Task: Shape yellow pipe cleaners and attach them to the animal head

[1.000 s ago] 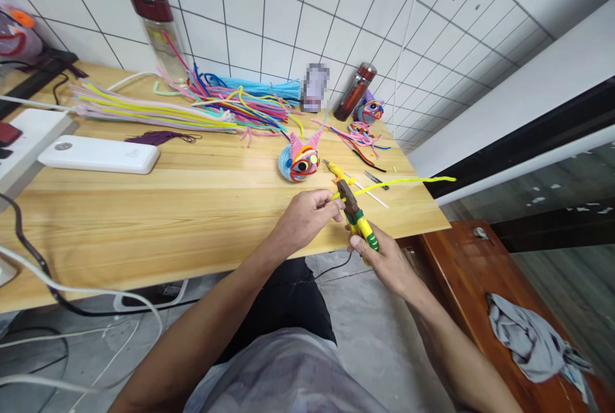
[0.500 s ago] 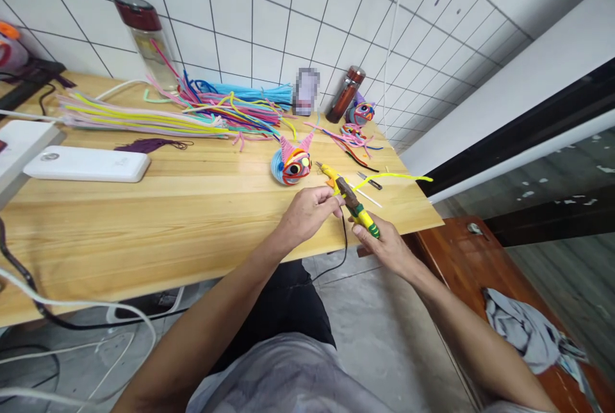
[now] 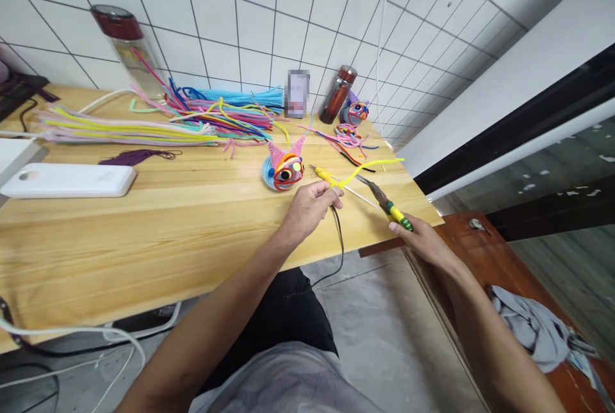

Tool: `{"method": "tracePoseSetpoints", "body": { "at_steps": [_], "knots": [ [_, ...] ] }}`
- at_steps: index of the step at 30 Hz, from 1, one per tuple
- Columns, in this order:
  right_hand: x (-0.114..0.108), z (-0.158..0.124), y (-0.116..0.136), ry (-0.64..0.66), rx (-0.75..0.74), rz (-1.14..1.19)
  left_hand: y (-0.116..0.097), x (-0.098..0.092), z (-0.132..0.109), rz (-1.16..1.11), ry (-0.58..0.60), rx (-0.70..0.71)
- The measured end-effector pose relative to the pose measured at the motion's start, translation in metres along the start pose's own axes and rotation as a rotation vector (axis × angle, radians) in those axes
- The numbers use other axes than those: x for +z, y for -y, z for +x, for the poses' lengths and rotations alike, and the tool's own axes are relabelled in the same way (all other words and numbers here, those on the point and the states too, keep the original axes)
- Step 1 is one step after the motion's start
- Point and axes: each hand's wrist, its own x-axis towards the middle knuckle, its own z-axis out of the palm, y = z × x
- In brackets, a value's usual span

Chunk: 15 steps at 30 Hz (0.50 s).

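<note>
My left hand point(image 3: 314, 208) is closed in a pinch on a yellow pipe cleaner point(image 3: 372, 165), whose free length bends out to the right over the table. In my right hand point(image 3: 420, 237) is a pair of pliers point(image 3: 387, 203) with yellow and green handles, held above the table's right front edge, apart from the pipe cleaner. Just beyond my left fingers lies a yellow glue gun point(image 3: 323, 173), partly hidden, its black cord hanging off the edge. To its left sits a round cat-like figure point(image 3: 283, 168) with pink ears and a colourful face.
Bundles of pipe cleaners point(image 3: 129, 128) lie along the back. A glass bottle point(image 3: 129, 48), a phone point(image 3: 296, 93) and a brown flask point(image 3: 337, 94) stand by the wall. A second figure point(image 3: 355, 111) sits beside the flask. A white power bank point(image 3: 70, 180) and purple tassel point(image 3: 139, 156) are left.
My right hand has drawn the pliers away from the yellow pipe cleaner, to the right and down. My left hand keeps its pinch on the pipe cleaner. The view has shifted slightly.
</note>
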Motion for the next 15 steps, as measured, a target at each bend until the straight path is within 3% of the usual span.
{"method": "tracePoseSetpoints", "body": {
  "at_steps": [4, 8, 12, 15],
  "knots": [
    [-0.003, 0.030, -0.042, -0.113, 0.223, -0.178, 0.001, -0.001, 0.002, -0.009, 0.020, -0.007],
    [-0.001, 0.059, -0.055, -0.121, 0.384, -0.392, 0.005, 0.000, 0.002, -0.019, 0.040, -0.032],
    [0.003, 0.070, -0.043, -0.209, 0.377, -0.425, 0.004, 0.001, 0.000, -0.043, 0.044, -0.062],
    [0.016, 0.057, -0.008, -0.324, 0.193, -0.123, 0.002, 0.002, -0.004, -0.074, 0.055, -0.080]
  ]
}}
